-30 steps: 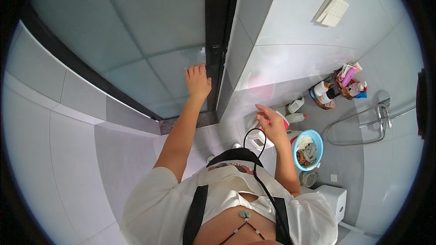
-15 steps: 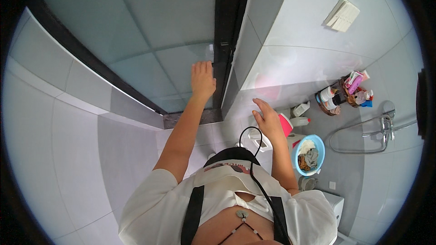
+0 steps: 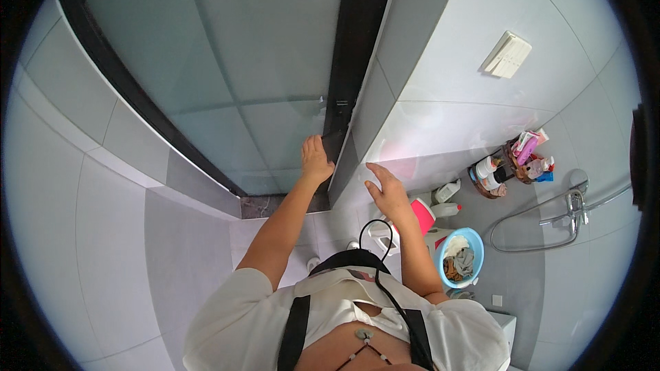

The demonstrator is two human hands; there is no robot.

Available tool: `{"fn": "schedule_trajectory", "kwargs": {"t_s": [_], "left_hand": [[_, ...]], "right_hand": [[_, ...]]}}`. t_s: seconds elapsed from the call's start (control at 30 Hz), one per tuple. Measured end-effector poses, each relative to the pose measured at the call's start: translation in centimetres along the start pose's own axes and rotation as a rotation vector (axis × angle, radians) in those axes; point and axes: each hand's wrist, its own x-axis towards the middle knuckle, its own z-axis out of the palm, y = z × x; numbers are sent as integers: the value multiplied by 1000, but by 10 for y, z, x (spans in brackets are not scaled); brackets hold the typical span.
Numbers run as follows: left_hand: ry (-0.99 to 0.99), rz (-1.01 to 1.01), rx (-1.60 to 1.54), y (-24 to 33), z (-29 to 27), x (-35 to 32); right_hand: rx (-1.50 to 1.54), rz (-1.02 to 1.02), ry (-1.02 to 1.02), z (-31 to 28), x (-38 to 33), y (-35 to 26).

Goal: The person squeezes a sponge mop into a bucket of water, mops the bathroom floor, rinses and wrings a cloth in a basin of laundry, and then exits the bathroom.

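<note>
A frosted glass door (image 3: pixel 268 48) in a black frame fills the upper left and looks closed. My left hand (image 3: pixel 316 159) is at its right edge, fingers over the dark door handle (image 3: pixel 335 143) and thumb beneath it. The hand covers most of the handle. My right hand (image 3: pixel 388 194) hovers beside the tiled wall corner, fingers apart and holding nothing. A black cable (image 3: pixel 379 287) runs down over my white shirt.
At right stand a blue basin (image 3: pixel 476 240) of cloths, a pink-and-white container (image 3: pixel 421 214) and pale bottles (image 3: pixel 447 191). Corner shelves (image 3: pixel 509 165) hold toiletries near a shower mixer (image 3: pixel 574 213). A white switch (image 3: pixel 509 55) is on the wall. A stone sill (image 3: pixel 258 206) lies under the door.
The view has tilted, so the door, switch and shelves sit lower in the picture. My left hand remains at the handle. My right hand, still open, is slightly nearer the wall corner.
</note>
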Motion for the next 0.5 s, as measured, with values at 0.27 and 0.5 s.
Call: {"fn": "schedule_trajectory", "kwargs": {"t_s": [0.27,0.5], "left_hand": [[43,121,284,33,-65,-3],[98,93,412,38,-63,-26]], "right_hand": [[-57,-107,130,-45,3,-6],[-20,-320,149,-73,22,-12]]}}
